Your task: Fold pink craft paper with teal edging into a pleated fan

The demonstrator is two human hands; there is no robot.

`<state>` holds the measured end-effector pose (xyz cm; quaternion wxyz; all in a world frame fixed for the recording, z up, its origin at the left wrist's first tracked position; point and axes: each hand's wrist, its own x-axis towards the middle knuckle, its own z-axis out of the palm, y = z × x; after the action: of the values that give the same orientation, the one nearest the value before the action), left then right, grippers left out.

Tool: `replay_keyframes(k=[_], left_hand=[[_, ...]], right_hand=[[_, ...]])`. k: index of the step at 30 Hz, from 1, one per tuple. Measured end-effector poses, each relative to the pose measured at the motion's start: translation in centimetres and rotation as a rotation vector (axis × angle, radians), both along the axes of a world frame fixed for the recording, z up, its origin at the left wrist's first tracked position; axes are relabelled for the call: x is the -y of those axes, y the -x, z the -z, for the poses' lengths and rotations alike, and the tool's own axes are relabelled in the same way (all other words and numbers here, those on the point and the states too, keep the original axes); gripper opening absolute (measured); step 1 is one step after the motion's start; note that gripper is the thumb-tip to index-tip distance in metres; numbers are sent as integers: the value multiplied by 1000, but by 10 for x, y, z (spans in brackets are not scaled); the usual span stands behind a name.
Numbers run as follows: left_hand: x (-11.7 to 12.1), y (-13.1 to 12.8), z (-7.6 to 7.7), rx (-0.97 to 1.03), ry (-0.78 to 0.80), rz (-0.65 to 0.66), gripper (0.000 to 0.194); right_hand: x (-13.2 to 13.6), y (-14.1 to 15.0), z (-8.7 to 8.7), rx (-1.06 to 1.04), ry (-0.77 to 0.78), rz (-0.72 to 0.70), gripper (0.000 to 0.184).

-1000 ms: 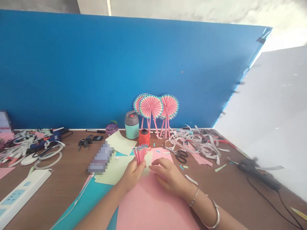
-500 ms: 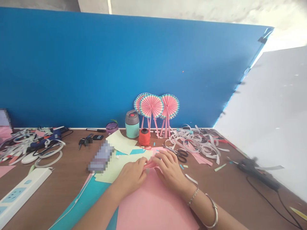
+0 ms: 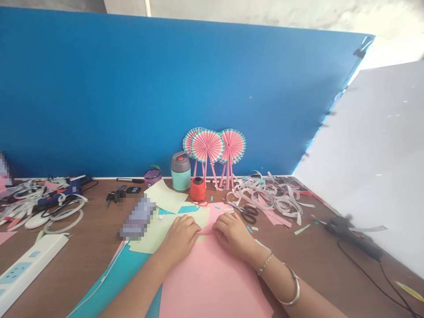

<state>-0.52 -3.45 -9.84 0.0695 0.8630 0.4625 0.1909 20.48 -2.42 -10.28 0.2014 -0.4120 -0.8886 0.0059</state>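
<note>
My left hand (image 3: 180,236) and my right hand (image 3: 233,234) lie side by side on the table, knuckles up and fingers curled down. Between them they press a folded pink paper strip (image 3: 207,228), mostly hidden under the fingers. Both hands rest on a large pink paper sheet (image 3: 212,282). Pale yellow sheets (image 3: 159,232) and a teal sheet (image 3: 132,276) lie to the left of it. Three finished pink pleated fans (image 3: 213,148) stand against the blue board behind.
Scissors (image 3: 247,214) and a heap of paper strips (image 3: 268,196) lie to the right. An orange thread spool (image 3: 198,189), a mint bottle (image 3: 181,171), a power strip (image 3: 23,269) at left and a glue gun (image 3: 351,236) at right ring the work area.
My left hand held the pleated pink paper upright, fanned out. It came down flat onto the table, and both hands now press it together.
</note>
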Motion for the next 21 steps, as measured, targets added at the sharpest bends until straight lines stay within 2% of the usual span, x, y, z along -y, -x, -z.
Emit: replay_keyframes(k=[6,13,21], left_hand=[[-1,2,0,-34,8,-33,19],[3,-7,-2,-89,2,35,29],[1,-3,-6,-48,83,-1,26]], right_hand=[[1,-2,2,21,41,18,15],[3,7,3,41,-16,-68,23],[2,4,-1,114,71,-43,24]])
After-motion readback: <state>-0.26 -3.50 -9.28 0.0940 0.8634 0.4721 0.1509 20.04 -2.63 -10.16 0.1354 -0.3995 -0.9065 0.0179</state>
